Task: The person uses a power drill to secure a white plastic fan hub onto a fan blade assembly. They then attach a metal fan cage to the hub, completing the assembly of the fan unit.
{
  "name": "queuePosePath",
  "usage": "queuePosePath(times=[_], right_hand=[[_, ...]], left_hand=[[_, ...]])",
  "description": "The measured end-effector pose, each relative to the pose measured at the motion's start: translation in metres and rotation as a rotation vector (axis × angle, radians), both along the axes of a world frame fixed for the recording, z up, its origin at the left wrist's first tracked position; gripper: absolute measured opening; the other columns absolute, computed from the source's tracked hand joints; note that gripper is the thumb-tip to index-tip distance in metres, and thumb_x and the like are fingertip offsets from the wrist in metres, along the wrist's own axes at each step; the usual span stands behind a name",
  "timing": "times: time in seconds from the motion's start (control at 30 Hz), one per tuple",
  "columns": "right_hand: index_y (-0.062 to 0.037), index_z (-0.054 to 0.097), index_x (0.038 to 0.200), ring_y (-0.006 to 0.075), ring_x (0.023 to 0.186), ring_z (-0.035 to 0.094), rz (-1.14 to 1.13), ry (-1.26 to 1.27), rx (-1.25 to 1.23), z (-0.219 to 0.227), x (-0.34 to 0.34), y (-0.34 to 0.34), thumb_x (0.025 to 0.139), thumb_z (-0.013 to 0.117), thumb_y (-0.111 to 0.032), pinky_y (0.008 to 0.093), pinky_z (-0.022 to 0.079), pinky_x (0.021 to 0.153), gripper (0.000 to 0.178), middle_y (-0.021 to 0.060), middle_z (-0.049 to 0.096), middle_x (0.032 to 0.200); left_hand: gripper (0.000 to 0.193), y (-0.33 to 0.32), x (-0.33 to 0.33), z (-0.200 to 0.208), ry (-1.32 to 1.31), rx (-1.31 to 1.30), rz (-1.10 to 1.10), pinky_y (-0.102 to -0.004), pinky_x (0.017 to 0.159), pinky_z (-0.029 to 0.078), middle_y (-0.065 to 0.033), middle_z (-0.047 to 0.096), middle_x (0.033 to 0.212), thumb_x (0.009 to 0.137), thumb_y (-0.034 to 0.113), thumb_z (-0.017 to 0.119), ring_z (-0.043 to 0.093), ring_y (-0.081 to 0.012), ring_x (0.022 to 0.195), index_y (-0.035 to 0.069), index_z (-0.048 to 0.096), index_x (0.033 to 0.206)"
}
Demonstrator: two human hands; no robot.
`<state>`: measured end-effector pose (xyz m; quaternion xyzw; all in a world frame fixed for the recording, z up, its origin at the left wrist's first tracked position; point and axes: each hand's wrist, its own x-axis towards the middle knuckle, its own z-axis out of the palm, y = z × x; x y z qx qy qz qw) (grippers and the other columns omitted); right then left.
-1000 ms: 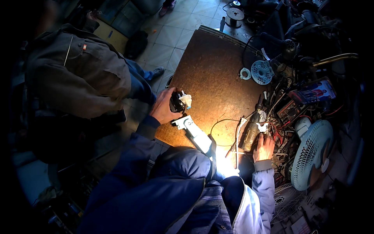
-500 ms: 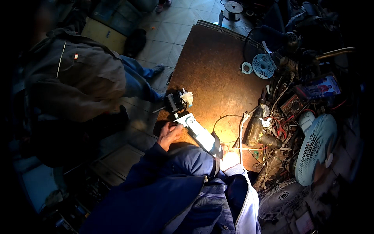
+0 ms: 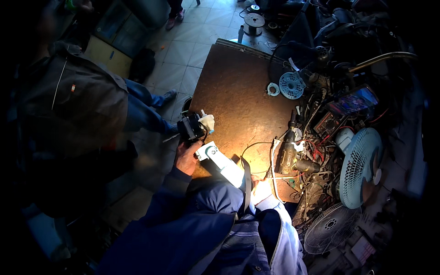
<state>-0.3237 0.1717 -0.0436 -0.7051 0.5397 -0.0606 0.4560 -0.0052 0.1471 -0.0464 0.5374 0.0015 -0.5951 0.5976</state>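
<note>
- My left hand was at the table's left edge, thumb near the flat end of a white housing, other fingers partly hidden below a black motor – I cannot tell whether they gripped it.
- The motor, with a white fitting on its side, was just beyond that housing, by the edge of the brown table.
- My right hand was near the housing's lower end, washed out by glare; how its fingers were set, I cannot tell.
- A white cable ran near my right hand; a drill lay beyond it, beside tangled wires.
- A round blue cover and a small ring lay near the table's right side.
- Further off stood a dark cabinet – its contents too dim to tell – and a spool.
</note>
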Motion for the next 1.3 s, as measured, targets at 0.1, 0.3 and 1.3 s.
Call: queuePosePath(times=[0.1,0.3,1.3], right_hand=[[-0.0079,0.074,0.123,0.0304,0.095,0.076,-0.083,0.024,0.022,-0.035,-0.004,0.013,0.087,0.08,-0.034,0.042,0.059,0.089,0.045,0.0173,0.078,0.106],[-0.0019,0.073,0.122,0.0195,0.097,0.074,0.008,-0.339,0.662,-0.006,-0.004,-0.048,0.08,0.088,-0.015,0.0361,0.059,0.087,0.046,0.0107,0.079,0.103],[-0.0045,0.061,0.126,0.0407,0.128,0.056,0.144,0.806,-0.663,-0.075,-0.042,-0.349,0.075,0.08,-0.015,0.051,0.049,0.104,0.056,0.02,0.057,0.142]], left_hand=[[0.043,-0.023,0.004,0.024,-0.049,-0.001,-0.044,-0.0359,0.086,0.059,-0.0006,0.07,0.121,0.091,0.004,0.077,0.067,-0.0158,0.105,0.011,0.067,0.131],[0.042,-0.04,-0.007,0.042,-0.099,0.078,-0.049,-0.039,0.084,0.058,-0.0026,0.07,0.12,0.09,0.006,0.076,0.069,-0.0178,0.104,0.011,0.067,0.131],[0.035,-0.068,-0.043,0.033,0.077,0.203,-0.256,-0.03,0.078,0.056,-0.0014,0.073,0.109,0.091,0.015,0.085,0.07,-0.0118,0.091,0.008,0.069,0.122]])
